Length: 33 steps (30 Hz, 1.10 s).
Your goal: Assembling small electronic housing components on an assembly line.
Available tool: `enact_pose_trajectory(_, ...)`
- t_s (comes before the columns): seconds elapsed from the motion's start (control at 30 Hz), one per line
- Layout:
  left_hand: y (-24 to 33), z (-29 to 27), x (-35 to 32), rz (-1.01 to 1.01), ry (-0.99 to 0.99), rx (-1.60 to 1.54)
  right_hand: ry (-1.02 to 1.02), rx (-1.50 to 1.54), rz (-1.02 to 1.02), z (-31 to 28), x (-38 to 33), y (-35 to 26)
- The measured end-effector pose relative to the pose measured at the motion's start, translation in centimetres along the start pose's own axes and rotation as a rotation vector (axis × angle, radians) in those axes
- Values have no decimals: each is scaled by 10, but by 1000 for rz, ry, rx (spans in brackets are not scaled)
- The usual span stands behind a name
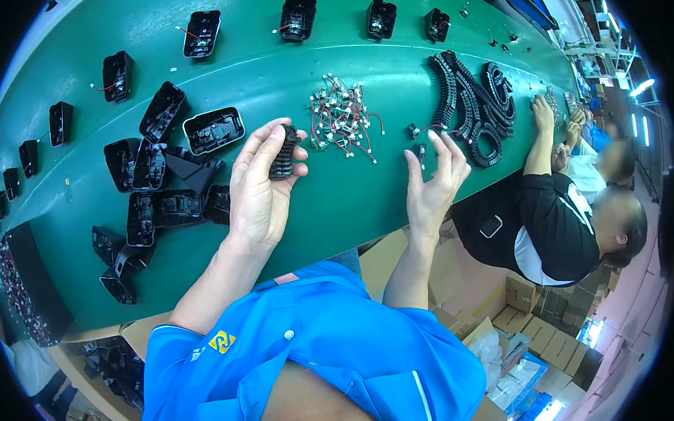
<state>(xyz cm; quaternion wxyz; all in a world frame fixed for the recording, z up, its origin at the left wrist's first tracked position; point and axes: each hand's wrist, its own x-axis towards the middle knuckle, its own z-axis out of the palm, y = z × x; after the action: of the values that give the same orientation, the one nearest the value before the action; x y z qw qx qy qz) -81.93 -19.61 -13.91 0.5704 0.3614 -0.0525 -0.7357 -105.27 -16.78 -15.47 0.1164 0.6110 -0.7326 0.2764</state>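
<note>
My left hand point(262, 182) is closed around a short black ribbed strip point(284, 153), which it holds upright above the green table. To the right, my right hand point(436, 186) hovers with thumb and fingers spread. Close to its fingertips are a small black part point(421, 151) and another one with red wires point(414, 130); I cannot tell whether the thumb touches the nearer part. Between my hands, farther back, lies a loose heap of small boards with red and white wires point(344, 114). Long black ribbed strips point(470, 104) lie coiled beyond my right hand.
Black open housings point(175, 208) are piled left of my left hand. More housings point(297, 20) stand spaced along the far side of the table point(275, 82). A black tray point(32, 281) of small parts sits at the left end. A co-worker point(552, 225) works at the right; cardboard boxes point(540, 336) stand below.
</note>
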Motion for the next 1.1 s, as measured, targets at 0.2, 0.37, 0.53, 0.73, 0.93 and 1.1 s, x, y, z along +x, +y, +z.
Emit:
enact_pose_trajectory(0.2, -2, -2, 2, 26, -4, 13, -105, 242, -221, 9, 5, -58)
enact_pose_trajectory(0.37, -3, -2, 3, 45, 1, 13, -344, 215, -308, 25, 10, -86)
enact_pose_trajectory(0.53, -2, -4, 2, 28, 6, 0, -350, 261, -338, 28, 15, -79)
enact_pose_trajectory(0.73, -3, -4, 3, 3, -28, 27, -330, 500, -243, 21, 17, -75)
enact_pose_trajectory(0.93, -4, -1, 1, -42, -77, 24, -265, 849, -70, 16, 18, -71)
enact_pose_trajectory(1.1, -6, -1, 1, -96, -148, 16, -234, 1138, 131, 9, 15, -82)
